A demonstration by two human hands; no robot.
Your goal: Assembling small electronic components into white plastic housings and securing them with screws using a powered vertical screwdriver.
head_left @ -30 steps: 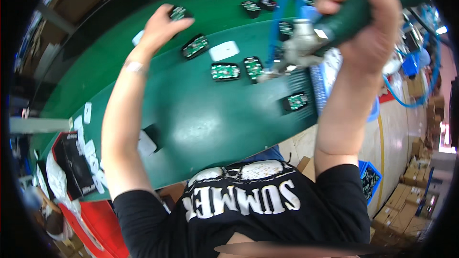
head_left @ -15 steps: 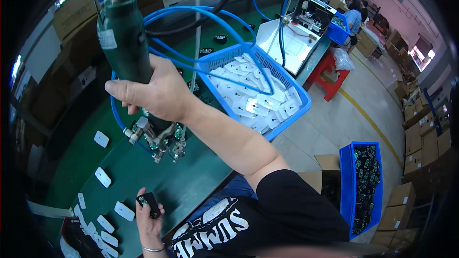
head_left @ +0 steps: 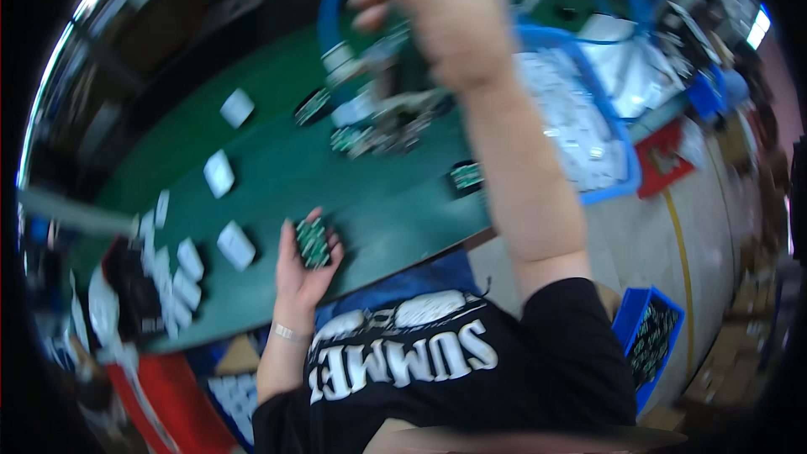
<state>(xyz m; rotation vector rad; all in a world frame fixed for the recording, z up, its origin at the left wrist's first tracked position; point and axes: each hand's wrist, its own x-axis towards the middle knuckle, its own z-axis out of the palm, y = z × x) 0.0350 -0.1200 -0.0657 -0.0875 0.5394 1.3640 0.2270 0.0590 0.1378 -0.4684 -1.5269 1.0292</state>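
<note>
My left hand (head_left: 304,273) is palm up over the near part of the green bench, its fingers curled round a small black housing with a green circuit board (head_left: 313,243). Up at the top, my right hand (head_left: 458,21) is smeared by motion. Just below and left of it hangs the metal nozzle end of a hose-fed tool (head_left: 395,113); whether my fingers grip the tool is too blurred to tell. Circuit board units lie on the bench by the tool: one to its left (head_left: 313,107), another beside my right forearm (head_left: 465,175).
White covers (head_left: 236,245) lie scattered at the left of the green bench (head_left: 395,219). At the right, a blue basket (head_left: 632,172) holds many white pieces. A blue bin (head_left: 643,345) of dark boards is lower right, near a red stool (head_left: 666,160). Blue hoses loop above.
My view has swung and blurred. The right hand and tool appear further right and higher. My left hand has turned the housing, so its green board side now shows.
</note>
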